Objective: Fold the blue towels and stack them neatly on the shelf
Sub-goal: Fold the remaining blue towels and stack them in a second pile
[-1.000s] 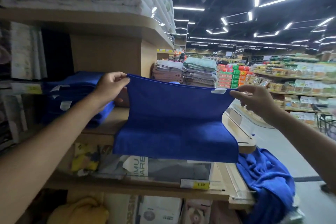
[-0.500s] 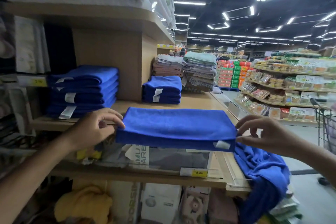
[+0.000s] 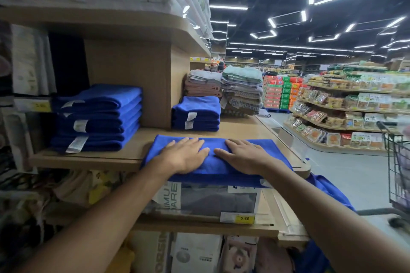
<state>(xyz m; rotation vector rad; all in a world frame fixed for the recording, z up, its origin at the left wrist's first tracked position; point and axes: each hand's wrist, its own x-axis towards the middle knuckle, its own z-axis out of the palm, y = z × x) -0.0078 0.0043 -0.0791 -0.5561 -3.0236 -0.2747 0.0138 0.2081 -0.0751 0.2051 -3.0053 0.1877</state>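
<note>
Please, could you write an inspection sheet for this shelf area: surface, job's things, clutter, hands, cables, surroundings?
Surface: wooden shelf, carries the towels.
Job's things: folded towel at the front edge; left stack and small stack behind it; loose towel hanging lower right.
Clutter: package and price tag on the lower shelf.
Hands: left hand and right hand flat, pressing on the folded towel.
Cables: nothing seen.
Surroundings: food shelves and cart at right.
</note>
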